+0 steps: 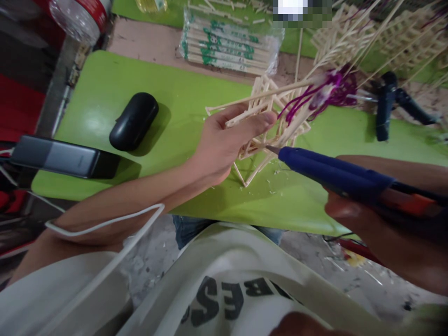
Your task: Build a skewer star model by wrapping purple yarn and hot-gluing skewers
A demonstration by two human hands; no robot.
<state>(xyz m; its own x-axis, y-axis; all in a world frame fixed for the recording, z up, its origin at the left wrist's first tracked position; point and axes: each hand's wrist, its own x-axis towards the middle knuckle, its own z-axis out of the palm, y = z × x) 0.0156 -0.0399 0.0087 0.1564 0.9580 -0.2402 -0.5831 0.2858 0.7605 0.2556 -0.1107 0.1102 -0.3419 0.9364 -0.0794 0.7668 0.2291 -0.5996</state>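
Note:
My left hand [229, 142] is closed around a lattice frame of thin wooden sticks [264, 100], its thumb lying along the upper sticks. Purple cord [332, 88] is gathered over the stick ends beyond my thumb. From the right, my right hand [364, 219] grips a blue hot glue gun [332, 170] with an orange part near its rear. The gun's metal nozzle points left and meets or nearly meets the lower sticks of the frame, close to my left fingers. Most of my right fingers are hidden behind the gun.
On the green table [185, 102] lie a black rounded case [134, 121] and a dark power bank [66, 156]. A plastic pack of chopsticks [231, 44] lies beyond. At the right is a dark-handled tool [385, 107], with more stick lattices [409, 39] behind. A plastic bottle [82, 18] is upper left.

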